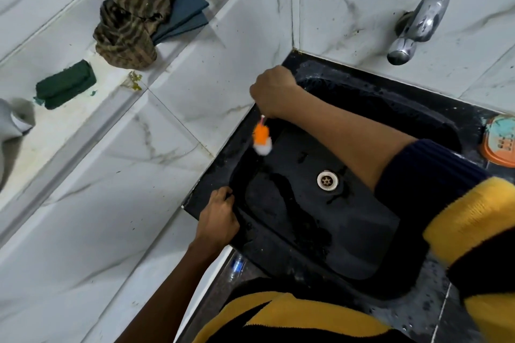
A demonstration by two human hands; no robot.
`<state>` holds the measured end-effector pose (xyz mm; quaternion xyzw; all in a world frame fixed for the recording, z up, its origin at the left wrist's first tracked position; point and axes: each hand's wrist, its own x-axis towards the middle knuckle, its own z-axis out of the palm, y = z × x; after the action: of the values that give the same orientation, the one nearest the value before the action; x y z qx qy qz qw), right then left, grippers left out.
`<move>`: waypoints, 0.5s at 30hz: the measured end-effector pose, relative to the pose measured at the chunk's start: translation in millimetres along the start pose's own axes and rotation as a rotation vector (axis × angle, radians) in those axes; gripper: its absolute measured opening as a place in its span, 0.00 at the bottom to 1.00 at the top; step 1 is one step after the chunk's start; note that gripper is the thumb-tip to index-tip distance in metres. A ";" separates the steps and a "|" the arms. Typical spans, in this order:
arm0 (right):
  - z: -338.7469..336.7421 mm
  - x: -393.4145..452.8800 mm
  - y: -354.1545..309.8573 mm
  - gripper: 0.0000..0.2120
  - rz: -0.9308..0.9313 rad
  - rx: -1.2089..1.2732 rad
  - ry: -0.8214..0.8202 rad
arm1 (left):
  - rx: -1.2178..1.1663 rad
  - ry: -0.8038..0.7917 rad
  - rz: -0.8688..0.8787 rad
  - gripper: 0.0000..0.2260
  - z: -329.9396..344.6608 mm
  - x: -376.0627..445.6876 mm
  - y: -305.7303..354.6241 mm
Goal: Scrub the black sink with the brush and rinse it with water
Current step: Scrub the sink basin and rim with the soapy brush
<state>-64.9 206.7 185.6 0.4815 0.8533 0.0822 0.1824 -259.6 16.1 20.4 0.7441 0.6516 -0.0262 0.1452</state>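
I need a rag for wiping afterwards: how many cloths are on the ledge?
2: a striped brown cloth crumpled on the ledge, and a folded blue cloth partly under it. More may lie hidden beneath.

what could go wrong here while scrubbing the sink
The right hand grips only the thin end of the brush, so hard pressure on the sink wall may make it slip or flick spray onto the tiles. The left hand braces on a wet rim and could slide. The tap hangs just above the right forearm, so lifting the arm may knock it.
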 end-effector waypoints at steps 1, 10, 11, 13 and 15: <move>3.2 0.8 2.3 0.12 0.027 0.000 -0.006 | -0.007 -0.003 -0.011 0.17 -0.5 -0.3 0.3; 20.1 -33.7 -35.1 0.12 -0.088 0.107 0.087 | -0.013 0.005 -0.018 0.16 4.2 5.1 -1.4; 23.3 -26.8 -24.7 0.12 0.003 0.116 0.094 | -0.009 0.009 -0.014 0.15 4.2 5.7 -1.7; 31.7 -18.4 0.1 0.12 0.148 0.117 0.082 | -0.009 0.019 -0.014 0.16 3.1 5.7 -2.0; 39.3 -22.7 14.6 0.12 0.187 0.124 0.036 | -0.012 0.026 -0.007 0.16 3.2 4.7 -1.4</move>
<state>-27.4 193.5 159.3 0.5677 0.8113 0.0547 0.1285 -259.8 20.0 16.0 0.7412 0.6561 -0.0132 0.1412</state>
